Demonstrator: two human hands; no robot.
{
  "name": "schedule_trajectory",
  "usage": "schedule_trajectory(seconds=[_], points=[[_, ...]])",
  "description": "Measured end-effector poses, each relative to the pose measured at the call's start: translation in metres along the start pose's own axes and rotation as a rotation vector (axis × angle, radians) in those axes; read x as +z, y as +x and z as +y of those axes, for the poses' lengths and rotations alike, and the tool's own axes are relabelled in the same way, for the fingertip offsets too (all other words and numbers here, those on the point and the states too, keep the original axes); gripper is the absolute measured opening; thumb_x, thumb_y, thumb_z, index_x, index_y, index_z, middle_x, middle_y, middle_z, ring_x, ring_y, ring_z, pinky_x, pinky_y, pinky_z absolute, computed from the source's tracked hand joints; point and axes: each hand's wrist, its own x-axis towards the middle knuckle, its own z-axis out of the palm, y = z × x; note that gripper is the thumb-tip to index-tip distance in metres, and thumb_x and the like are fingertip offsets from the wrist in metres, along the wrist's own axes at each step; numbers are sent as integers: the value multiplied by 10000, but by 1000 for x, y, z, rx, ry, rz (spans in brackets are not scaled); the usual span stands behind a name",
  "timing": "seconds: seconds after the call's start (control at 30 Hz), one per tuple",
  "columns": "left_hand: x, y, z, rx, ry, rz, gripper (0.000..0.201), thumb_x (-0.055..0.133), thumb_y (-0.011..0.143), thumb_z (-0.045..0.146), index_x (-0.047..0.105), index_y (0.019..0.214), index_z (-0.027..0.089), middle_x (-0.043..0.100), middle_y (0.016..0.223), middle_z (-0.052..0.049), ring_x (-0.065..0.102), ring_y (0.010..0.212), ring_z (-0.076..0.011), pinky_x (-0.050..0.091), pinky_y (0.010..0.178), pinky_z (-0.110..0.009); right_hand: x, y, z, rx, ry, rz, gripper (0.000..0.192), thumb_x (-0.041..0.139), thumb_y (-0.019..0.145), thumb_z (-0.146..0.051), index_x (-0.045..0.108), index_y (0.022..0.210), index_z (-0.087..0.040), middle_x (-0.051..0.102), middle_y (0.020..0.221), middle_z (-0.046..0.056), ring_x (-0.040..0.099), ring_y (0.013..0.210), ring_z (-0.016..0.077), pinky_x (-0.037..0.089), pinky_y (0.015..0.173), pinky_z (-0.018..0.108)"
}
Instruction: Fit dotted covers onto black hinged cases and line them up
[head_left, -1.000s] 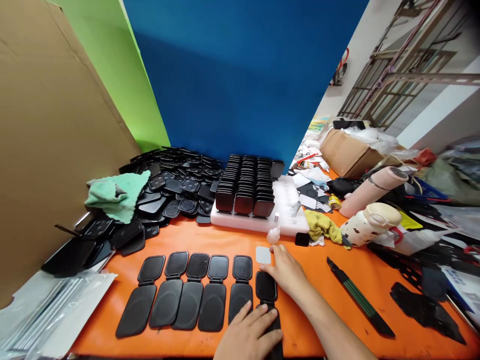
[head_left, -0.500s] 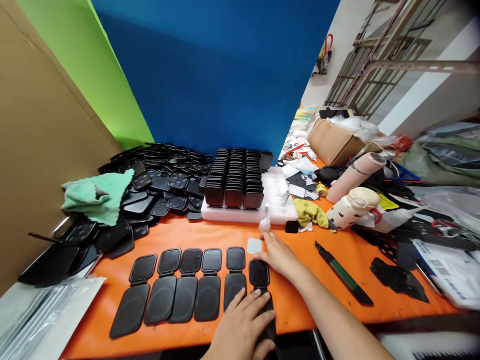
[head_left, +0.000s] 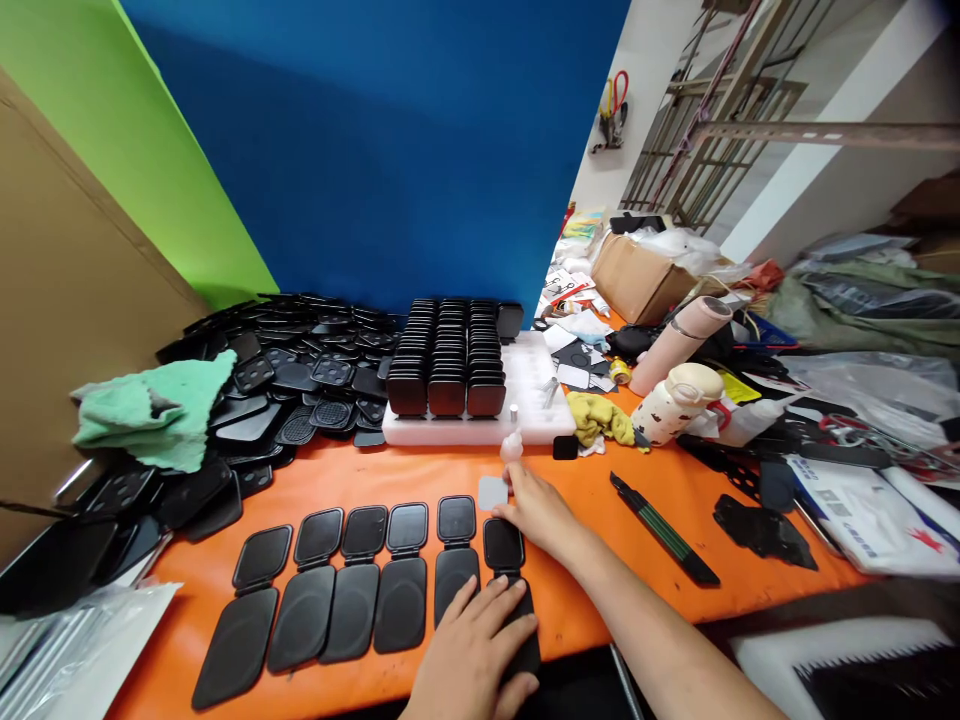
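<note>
Six black hinged cases (head_left: 360, 590) are laid open in a row along the near edge of the orange counter (head_left: 600, 560), each one a small lid panel up top with a longer panel below. The left hand (head_left: 469, 655) lies flat with its fingers spread out over the lower panel of the rightmost case (head_left: 504, 560), pressing on it, not pinching anything. The right hand (head_left: 536, 510) rests at that same case's upper panel, fingers loosely curled, with the fingertips right by a small white square pad (head_left: 493, 492). Honestly can't tell if it's actually gripping the pad or just touching it.

Container-wise: a white foam tray (head_left: 536, 385) sits behind the row, and three tight columns of stacked black cases (head_left: 448, 355) stand on its left part. A little metal pin (head_left: 514, 412) stands on the tray's front edge. Further back right is an open cardboard box (head_left: 637, 285) with clear plastic bags bunched on top, contents not readable.

Left of the tray there's a big loose heap of black parts (head_left: 292, 370) with a green cloth (head_left: 146, 410) draped on it. A pink bottle (head_left: 679, 345) and a cream spotted bottle (head_left: 675, 400) lie on their sides at right, near a yellow rag (head_left: 596, 418) and a black-green knife (head_left: 664, 530).

The leftmost case's corner runs close to the frame bottom, and the right-hand clutter is too jumbled to sort out.
</note>
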Motion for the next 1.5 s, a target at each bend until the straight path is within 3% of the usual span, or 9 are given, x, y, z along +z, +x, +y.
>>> schedule_trajectory(seconds=[0.27, 0.43, 0.6, 0.83, 0.97, 1.1, 1.2, 1.3, 1.5], points=[[1, 3, 2, -21, -2, 55, 469, 538, 818, 484, 462, 1258, 341, 440, 1383, 11, 466, 1216, -251, 396, 989, -491, 13, -2, 2, -31, 209, 72, 384, 540, 745, -163, 487, 1124, -178, 633, 906, 60, 591, 850, 206, 406, 770, 295], [5, 2, 2, -7, 11, 150, 455, 519, 817, 525, 500, 1228, 330, 488, 1349, 7, 495, 1187, -218, 378, 1011, -413, 8, -8, 10, 2, 396, 84, 163, 486, 793, -284, 607, 828, -180, 654, 825, 46, 592, 771, 194, 425, 702, 283], [5, 3, 0, 38, 42, 175, 443, 497, 829, 533, 505, 1218, 323, 505, 1335, 11, 504, 1176, -196, 369, 1008, -361, -10, -25, 46, 152, 546, 124, 342, 437, 788, -459, 597, 742, -161, 613, 647, 28, 529, 530, 146, 398, 500, 248], [0, 4, 1, 13, -2, 155, 431, 489, 846, 499, 485, 1238, 318, 474, 1360, 9, 471, 1210, -200, 332, 1029, -357, -31, -43, 82, 337, 553, 195, 485, 468, 777, -496, 542, 1100, -142, 615, 718, 39, 552, 537, 168, 449, 521, 303], [2, 4, 1, 23, 18, 159, 453, 491, 851, 480, 456, 1270, 312, 476, 1358, -3, 460, 1218, -201, 319, 1035, -351, -22, -57, 69, 282, 393, 216, 384, 452, 825, -458, 557, 1085, -195, 645, 881, 88, 603, 842, 252, 459, 754, 385], [5, 3, 2, 26, 77, 177, 436, 473, 861, 484, 463, 1256, 299, 467, 1366, 6, 440, 1234, -180, 310, 1037, -327, -5, -62, 40, 56, 225, 58, 353, 355, 893, -402, 590, 1065, -202, 601, 1120, 95, 543, 1048, 235, 389, 920, 370], [4, 2, 4, 15, 113, 178, 436, 451, 866, 499, 468, 1249, 292, 482, 1355, 7, 448, 1225, -180, 320, 1028, -329, 5, -54, 18, -12, 102, -8, 352, 343, 894, -370, 577, 1091, -194, 569, 1108, 101, 552, 1000, 245, 408, 862, 374], [3, 1, 7, 13, 140, 170, 430, 430, 877, 493, 455, 1258, 296, 484, 1354, 5, 442, 1231, -186, 333, 1022, -344, 8, -40, 4, -10, 53, -5, 266, 394, 858, -351, 582, 919, -172, 551, 972, 111, 545, 902, 273, 398, 787, 399], [9, -2, 4, 72, 177, 218, 461, 477, 867, 457, 419, 1294, 293, 450, 1381, 10, 429, 1243, -188, 366, 1018, -347, -1, -20, 2, 19, 287, -114, 225, 537, 769, -390, 458, 671, -203, 503, 671, 4, 499, 658, 186, 399, 626, 309]])
